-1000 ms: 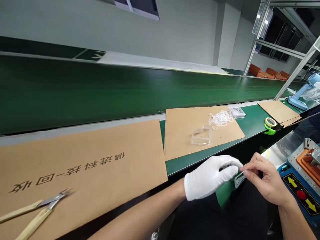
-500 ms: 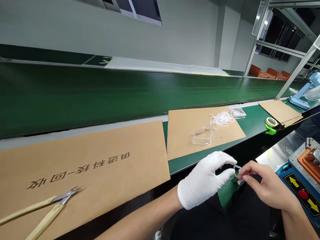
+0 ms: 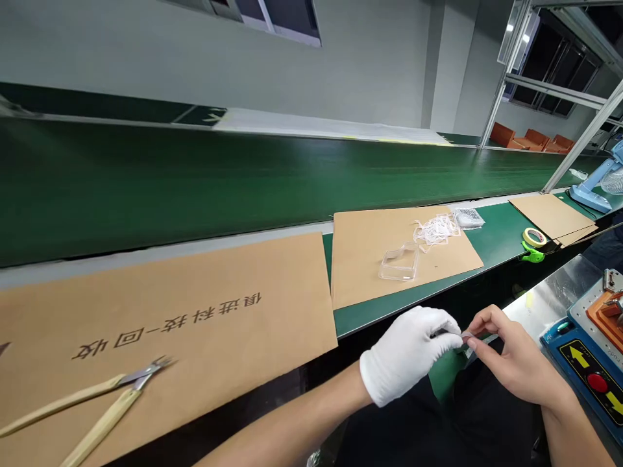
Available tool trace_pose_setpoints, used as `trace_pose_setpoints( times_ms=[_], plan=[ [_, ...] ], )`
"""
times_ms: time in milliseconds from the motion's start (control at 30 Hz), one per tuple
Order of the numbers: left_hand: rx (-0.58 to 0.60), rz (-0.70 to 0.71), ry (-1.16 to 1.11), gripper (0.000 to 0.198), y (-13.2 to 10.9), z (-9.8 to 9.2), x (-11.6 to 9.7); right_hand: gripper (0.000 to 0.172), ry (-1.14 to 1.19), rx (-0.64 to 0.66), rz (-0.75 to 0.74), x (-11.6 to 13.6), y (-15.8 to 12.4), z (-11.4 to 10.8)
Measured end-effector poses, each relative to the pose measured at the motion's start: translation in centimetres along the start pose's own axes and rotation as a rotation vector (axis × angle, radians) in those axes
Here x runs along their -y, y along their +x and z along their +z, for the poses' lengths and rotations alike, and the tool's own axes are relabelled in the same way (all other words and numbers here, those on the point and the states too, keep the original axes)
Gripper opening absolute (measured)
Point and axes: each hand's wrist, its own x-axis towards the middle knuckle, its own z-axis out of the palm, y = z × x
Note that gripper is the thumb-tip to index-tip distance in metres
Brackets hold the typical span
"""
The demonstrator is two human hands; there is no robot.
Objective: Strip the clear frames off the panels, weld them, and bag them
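Observation:
My left hand (image 3: pixel 413 350), in a white glove, is closed in a pinch at the front edge of the bench, above my lap. Thumb and fingers meet on the left side of a small thin piece (image 3: pixel 467 336), partly translucent. My bare right hand (image 3: pixel 509 357) pinches the same piece from the right between thumb and forefinger. Most of it is hidden by the fingertips, so its kind cannot be made out. Beyond the hands, a cardboard sheet (image 3: pixel 355 259) carries a clear plastic case (image 3: pixel 399 263) and a pile of thin white frames (image 3: pixel 437 229).
Tweezers (image 3: pixel 141 376) with pale handles lie on a printed cardboard sheet (image 3: pixel 282 272) at left. A bag (image 3: pixel 468 218), yellow tape roll (image 3: pixel 535 237) and green tool (image 3: pixel 533 253) sit at right. A blue machine (image 3: pixel 579 363) with a red button stands close by my right arm. Behind runs a green belt (image 3: pixel 243 181).
My left hand has moved right and its thumb and fingers have closed on the small piece beside my right fingertips. The view has shifted slightly.

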Motion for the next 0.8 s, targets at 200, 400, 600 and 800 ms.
trace_pose_setpoints(
  times_ms=[200, 400, 600, 800],
  plan=[
    [0.051, -0.099, 0.016, 0.004, -0.3, -0.6, 0.2, 0.018, 0.256, -0.127, 0.011, -2.6, 0.4, 2.0],
    [0.07, -0.034, 0.144, 0.017, 0.1, -1.1, 0.9, 0.015, 0.13, -0.047, -0.012, -1.9, 1.3, 2.5],
    [-0.034, -0.083, 0.054, 0.016, 0.0, -2.9, 0.1, 0.028, 0.259, 0.121, 0.012, -5.0, 3.5, 4.2],
    [-0.166, -0.339, -0.143, 0.014, -0.5, -4.9, 1.8, 0.03, 0.448, 0.05, 0.089, -7.4, 5.5, 5.7]
  ],
)
